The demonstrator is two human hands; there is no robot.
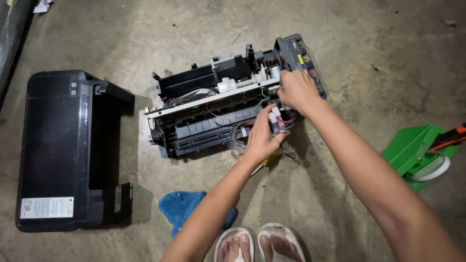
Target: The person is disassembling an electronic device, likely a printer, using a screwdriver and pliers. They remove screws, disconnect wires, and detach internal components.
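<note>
1. Both hands crowd the opened printer (213, 114) at its three o'clock end.
2. Left hand (262, 138) pinches a small ink-cartridge block (277, 120); right hand (297, 90) closes on inner parts, hold unclear.
3. One black cover (63, 145) lies at nine o'clock, bare floor between.

Stained grey concrete floor (145, 29), harsh overhead light, dark edges

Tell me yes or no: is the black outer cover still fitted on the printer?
No: the black cover lies apart on the floor, left of the opened printer.

Head view, single: taken from above, directed steeply down at the concrete floor (340, 204), at close arm's-reach range.
</note>
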